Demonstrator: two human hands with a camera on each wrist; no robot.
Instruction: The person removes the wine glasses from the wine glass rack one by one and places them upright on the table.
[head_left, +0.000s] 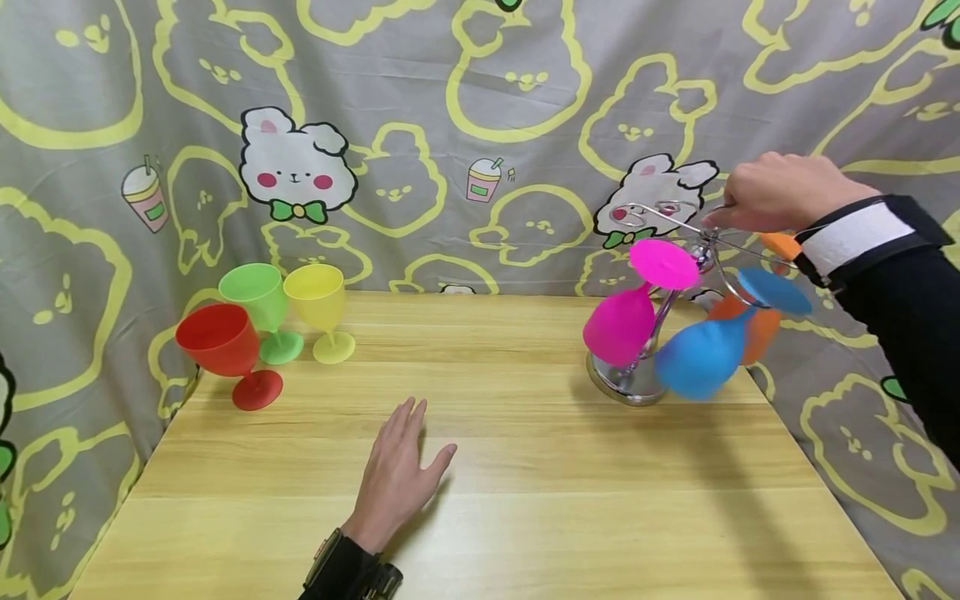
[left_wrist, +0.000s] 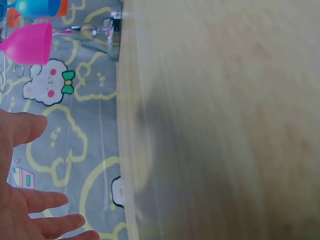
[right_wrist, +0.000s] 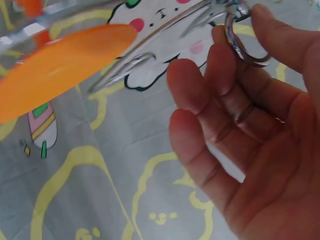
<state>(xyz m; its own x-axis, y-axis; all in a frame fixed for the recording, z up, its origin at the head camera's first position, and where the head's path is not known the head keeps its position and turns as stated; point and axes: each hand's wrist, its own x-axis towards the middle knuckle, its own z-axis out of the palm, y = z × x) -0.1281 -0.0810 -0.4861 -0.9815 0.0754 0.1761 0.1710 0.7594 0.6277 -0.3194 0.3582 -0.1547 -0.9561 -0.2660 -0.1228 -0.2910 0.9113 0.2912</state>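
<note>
A chrome wine glass rack (head_left: 627, 385) stands at the back right of the table. From its arms hang a pink goblet (head_left: 621, 327), a blue goblet (head_left: 701, 358) and an orange goblet (head_left: 763, 333), all upside down; the blue one looks blurred. My right hand (head_left: 783, 192) is at the top of the rack, thumb and forefinger pinching the metal ring (right_wrist: 234, 37) there while the other fingers curl loosely. Low over the front middle of the table, my left hand (head_left: 397, 471) has its fingers extended and thumb spread, holding nothing.
Upright at the back left are a red goblet (head_left: 221, 346), a green goblet (head_left: 258, 296) and a yellow goblet (head_left: 318, 300). The wooden table (head_left: 525, 500) meets a grey cartoon-printed curtain (head_left: 420, 75) at the back and sides.
</note>
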